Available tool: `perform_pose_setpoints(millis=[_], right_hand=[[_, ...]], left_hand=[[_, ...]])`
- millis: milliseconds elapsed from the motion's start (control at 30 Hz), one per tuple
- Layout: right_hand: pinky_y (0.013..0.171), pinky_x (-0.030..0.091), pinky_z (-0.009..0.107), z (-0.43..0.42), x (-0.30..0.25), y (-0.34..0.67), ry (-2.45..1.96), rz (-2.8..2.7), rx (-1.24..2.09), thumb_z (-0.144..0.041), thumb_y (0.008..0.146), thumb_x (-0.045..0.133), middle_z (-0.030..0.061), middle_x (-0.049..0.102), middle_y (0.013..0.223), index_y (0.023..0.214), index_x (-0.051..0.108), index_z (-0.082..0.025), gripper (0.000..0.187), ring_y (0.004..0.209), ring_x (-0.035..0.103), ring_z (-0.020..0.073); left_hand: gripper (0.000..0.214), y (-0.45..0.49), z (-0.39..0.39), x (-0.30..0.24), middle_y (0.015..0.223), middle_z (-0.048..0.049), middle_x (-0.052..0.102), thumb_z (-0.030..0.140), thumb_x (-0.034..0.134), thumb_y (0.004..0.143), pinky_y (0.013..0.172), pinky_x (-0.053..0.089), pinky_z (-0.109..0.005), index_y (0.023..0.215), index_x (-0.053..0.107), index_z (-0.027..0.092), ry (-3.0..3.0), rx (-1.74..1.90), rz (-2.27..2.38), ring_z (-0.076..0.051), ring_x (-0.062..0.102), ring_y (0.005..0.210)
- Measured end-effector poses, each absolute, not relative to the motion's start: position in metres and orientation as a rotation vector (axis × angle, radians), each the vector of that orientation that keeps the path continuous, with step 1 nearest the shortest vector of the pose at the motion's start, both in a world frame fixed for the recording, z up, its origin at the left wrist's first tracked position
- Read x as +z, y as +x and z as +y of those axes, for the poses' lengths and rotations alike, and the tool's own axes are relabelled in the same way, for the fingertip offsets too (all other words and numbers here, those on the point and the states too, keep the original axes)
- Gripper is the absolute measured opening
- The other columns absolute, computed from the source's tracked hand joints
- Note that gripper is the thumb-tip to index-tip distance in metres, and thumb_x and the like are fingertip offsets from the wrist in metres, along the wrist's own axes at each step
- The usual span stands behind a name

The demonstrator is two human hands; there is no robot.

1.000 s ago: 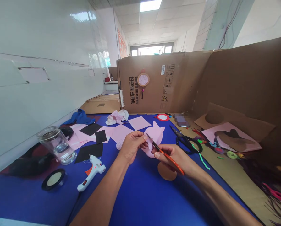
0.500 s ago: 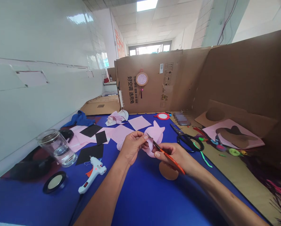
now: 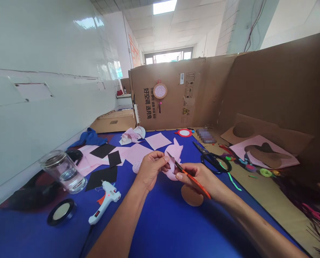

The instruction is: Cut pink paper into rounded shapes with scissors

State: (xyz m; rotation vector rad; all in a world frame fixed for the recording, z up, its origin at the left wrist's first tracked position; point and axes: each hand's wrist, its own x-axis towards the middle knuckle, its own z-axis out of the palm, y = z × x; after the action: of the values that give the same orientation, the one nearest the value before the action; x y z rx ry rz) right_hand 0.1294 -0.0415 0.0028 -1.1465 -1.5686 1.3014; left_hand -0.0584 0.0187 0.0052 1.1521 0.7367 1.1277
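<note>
Between my hands is a pink sheet (image 3: pixel 176 149), soft like felt or cloth, curling upward behind my fingers. My left hand (image 3: pixel 153 166) pinches its near edge between thumb and fingers. In my right hand (image 3: pixel 196 175) are small orange-handled scissors (image 3: pixel 193 181), their blades pointing up and left against the pink sheet. How far apart the blades are is hard to make out. Below my right hand a round brown disc (image 3: pixel 192 195) lies on the blue table (image 3: pixel 154 229). Large black-handled scissors (image 3: pixel 213 159) rest to the right of the sheet.
On the left stand a glass jar of water (image 3: pixel 66 172), a roll of tape (image 3: pixel 61 211) and a white glue gun (image 3: pixel 105 202). Black squares (image 3: pixel 102 177) and pink sheets (image 3: pixel 137 154) lie behind them. Cardboard walls (image 3: pixel 176 104) close off the back and right.
The pink sheet's upper part has shifted slightly and looks narrower. Both hands keep their grips in nearly the same place. The whole view has moved a little.
</note>
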Motion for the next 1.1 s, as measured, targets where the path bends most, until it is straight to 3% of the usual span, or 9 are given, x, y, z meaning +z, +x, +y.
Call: perform_pose_setpoints(millis=[467, 700, 900, 1100], right_hand=[[0.048, 0.018, 0.025, -0.0387, -0.0071, 0.1343, -1.099, -1.575, 1.314, -0.062, 0.077, 0.085, -0.0074, 0.036, 0.063, 0.08, 0.061, -0.019, 0.049, 0.053, 0.025, 0.0083], [0.054, 0.022, 0.025, -0.0386, -0.004, 0.1334, -1.103, -1.639, 1.247, -0.064, 0.076, 0.085, -0.0047, 0.04, 0.068, 0.077, 0.061, -0.018, 0.052, 0.061, 0.03, 0.0104], [0.049, 0.018, 0.026, -0.0404, -0.0036, 0.1326, -1.16, -1.584, 1.331, -0.065, 0.074, 0.086, -0.008, 0.037, 0.058, 0.079, 0.061, -0.019, 0.053, 0.051, 0.027, 0.0083], [0.045, 0.017, 0.024, -0.0401, -0.003, 0.1344, -1.152, -1.551, 1.378, -0.065, 0.074, 0.086, -0.0097, 0.036, 0.056, 0.08, 0.059, -0.02, 0.053, 0.046, 0.027, 0.0069]], left_hand=[[0.027, -0.0565, 0.0185, 0.0035, 0.065, -0.003, 0.069, 0.033, 0.09, 0.066, 0.06, 0.047, -0.025, 0.07, 0.069, 0.016, 1.122, 1.12, 0.727, -0.012, 0.061, 0.059], [0.028, -0.0618, 0.0211, 0.0076, 0.063, -0.0018, 0.068, 0.036, 0.089, 0.067, 0.055, 0.044, -0.023, 0.073, 0.069, 0.017, 1.143, 1.11, 0.772, -0.013, 0.06, 0.058], [0.026, -0.0646, 0.0224, 0.0095, 0.055, 0.001, 0.061, 0.036, 0.085, 0.068, 0.051, 0.037, -0.022, 0.07, 0.068, 0.018, 1.219, 1.069, 0.84, -0.01, 0.051, 0.051], [0.023, -0.0579, 0.0186, 0.008, 0.056, 0.0002, 0.062, 0.033, 0.085, 0.065, 0.054, 0.039, -0.023, 0.067, 0.069, 0.017, 1.14, 1.142, 0.808, -0.01, 0.053, 0.053]])
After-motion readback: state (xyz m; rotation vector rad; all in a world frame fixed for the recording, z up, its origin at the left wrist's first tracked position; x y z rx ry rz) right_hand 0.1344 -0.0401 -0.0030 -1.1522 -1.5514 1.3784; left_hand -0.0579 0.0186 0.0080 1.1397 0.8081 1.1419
